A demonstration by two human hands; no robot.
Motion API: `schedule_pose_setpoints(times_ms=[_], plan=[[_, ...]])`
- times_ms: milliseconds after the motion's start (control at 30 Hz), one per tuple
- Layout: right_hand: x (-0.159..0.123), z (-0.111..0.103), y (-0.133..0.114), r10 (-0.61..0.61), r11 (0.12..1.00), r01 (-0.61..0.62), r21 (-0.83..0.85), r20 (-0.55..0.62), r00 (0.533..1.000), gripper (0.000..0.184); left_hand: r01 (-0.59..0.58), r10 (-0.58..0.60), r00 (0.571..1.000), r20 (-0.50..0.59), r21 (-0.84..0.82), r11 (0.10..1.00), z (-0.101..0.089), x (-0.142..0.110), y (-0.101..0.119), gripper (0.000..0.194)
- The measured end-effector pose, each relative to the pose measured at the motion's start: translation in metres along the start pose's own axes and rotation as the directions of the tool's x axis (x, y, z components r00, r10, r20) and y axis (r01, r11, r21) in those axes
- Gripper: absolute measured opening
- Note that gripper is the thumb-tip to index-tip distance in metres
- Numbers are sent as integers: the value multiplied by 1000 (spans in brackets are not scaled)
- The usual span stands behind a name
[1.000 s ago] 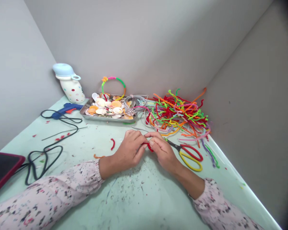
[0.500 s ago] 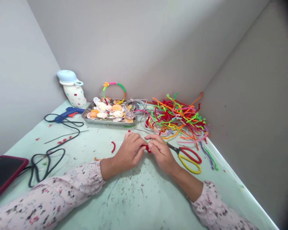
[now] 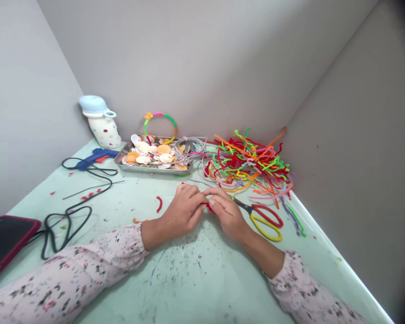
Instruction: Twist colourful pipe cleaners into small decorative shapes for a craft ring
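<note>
My left hand (image 3: 181, 209) and right hand (image 3: 227, 213) pinch the red piece (image 3: 209, 207), apparently unfinished; one ring (image 3: 170, 119) stands formed at far left.

Less of the red fuzzy piece (image 3: 209, 207) shows between the left hand (image 3: 180, 210) and the right hand (image 3: 230, 216) than half a second ago, and the green speck seen beside it is out of sight. The right hand's index finger has drawn slightly nearer the left hand. A red scrap (image 3: 183, 183), hidden a second ago, peeks out just beyond the left hand's knuckles.
</note>
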State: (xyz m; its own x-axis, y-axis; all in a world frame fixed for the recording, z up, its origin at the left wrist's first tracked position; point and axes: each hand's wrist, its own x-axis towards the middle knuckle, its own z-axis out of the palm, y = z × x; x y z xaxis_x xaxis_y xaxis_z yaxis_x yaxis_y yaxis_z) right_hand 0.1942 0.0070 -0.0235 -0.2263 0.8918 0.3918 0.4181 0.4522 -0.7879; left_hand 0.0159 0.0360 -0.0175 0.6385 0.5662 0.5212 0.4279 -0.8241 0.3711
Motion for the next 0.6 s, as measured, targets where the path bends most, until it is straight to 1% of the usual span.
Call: schedule_pose_setpoints(times_ms=[133,200,267,333,400,433,500,600], plan=[[-1,1,-2,-14,1000,14,-18,-6,1000,31,3,-3,1000,-10,-14,1000,0,0,0,11],[-1,2,-4,-21,999,19,-50,-37,999,28,20,-21,999,-32,-33,999,0,0,-1,12],[-1,2,-5,-47,994,34,-105,-122,991,19,48,-52,997,-59,-56,997,0,-1,-3,13],[-1,1,-6,-100,984,61,-167,-235,967,11,80,-86,993,-82,-72,994,-1,0,-4,14],[-2,-1,-6,-160,970,89,-225,-320,934,12,105,-113,989,-97,-85,991,-1,0,-4,14],[-2,-2,-6,-187,962,103,-253,-334,924,11,115,-124,987,-103,-91,989,-1,0,-4,14],[-2,-4,-5,-227,944,133,-302,-303,926,7,133,-145,983,-117,-103,986,-2,1,-4,15],[-3,-3,-5,-243,923,161,-350,-203,949,7,152,-166,977,-136,-107,983,-1,1,-3,15]])
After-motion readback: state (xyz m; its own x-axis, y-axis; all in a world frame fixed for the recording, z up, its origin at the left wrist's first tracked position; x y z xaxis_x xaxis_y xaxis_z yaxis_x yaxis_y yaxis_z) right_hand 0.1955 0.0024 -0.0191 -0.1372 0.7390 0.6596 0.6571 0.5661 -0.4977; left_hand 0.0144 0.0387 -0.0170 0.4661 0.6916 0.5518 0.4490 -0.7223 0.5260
